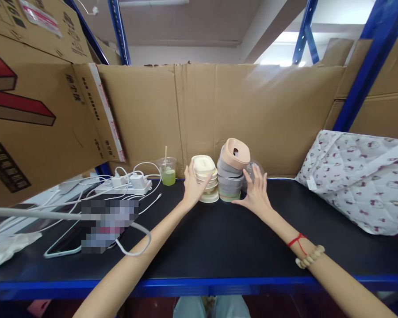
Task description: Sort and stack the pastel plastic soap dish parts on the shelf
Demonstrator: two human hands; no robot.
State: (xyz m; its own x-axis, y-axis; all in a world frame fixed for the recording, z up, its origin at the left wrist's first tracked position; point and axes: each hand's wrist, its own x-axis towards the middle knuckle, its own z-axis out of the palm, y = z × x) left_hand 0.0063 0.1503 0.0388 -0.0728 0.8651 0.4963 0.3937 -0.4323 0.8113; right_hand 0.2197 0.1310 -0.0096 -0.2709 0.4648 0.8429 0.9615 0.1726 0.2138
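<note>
Two stacks of rounded plastic pieces stand side by side near the cardboard wall. My left hand (194, 189) is wrapped round the left side of the stack of cream lids (204, 164), its thumb across the front. Just right of it rises the taller stack of grey cup-like pieces (230, 183), with pale green ones at its base. A peach ring-shaped piece (241, 152) with a hole in it sits tilted on top. My right hand (258, 191) is beside this stack, fingers spread, with nothing seen in it. Behind its fingers shows part of a clear plastic thing (256, 167).
A plastic cup of green drink (168, 176) stands left of the stacks. Farther left are a power strip (126, 187), tangled white cables and a phone-like device (68, 240), partly blurred. A patterned quilted bag (354, 185) lies right. Cardboard (252, 106) closes off the back.
</note>
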